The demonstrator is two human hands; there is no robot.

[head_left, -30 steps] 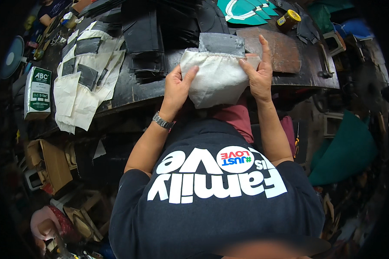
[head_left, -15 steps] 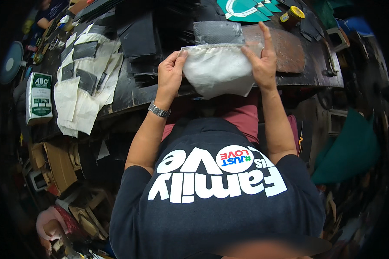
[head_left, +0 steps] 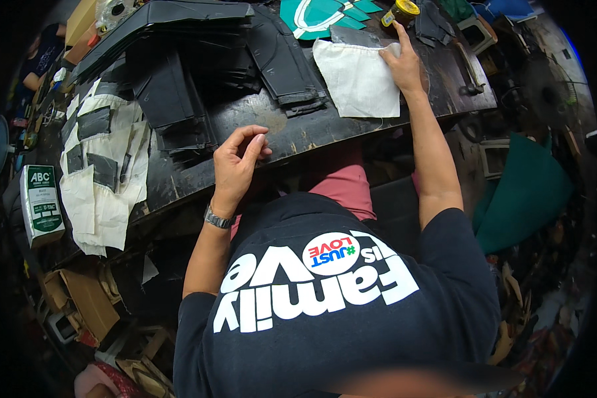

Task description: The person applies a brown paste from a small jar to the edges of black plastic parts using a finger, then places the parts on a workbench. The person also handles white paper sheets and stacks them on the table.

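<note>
A white cloth piece (head_left: 357,81) lies flat on the dark worn workbench (head_left: 292,132), with a grey piece under its far edge. My right hand (head_left: 404,63) rests on the cloth's right upper corner, index finger stretched toward a small yellow-lidded jar (head_left: 400,11). My left hand (head_left: 237,164) hovers over the bench's near edge, away from the cloth, fingers loosely curled with nothing in it. A metal watch sits on my left wrist.
Stacks of black cut pieces (head_left: 179,86) fill the bench's left and middle. White-and-black pieces (head_left: 103,172) hang over the left edge. Teal cut shapes (head_left: 318,13) lie at the back. A green-and-white can (head_left: 41,202) stands at left. Cardboard boxes (head_left: 86,302) are below.
My left hand has let go of the white cloth and pulled back toward the bench's near edge. The cloth now lies flat, farther right, under my right hand only.
</note>
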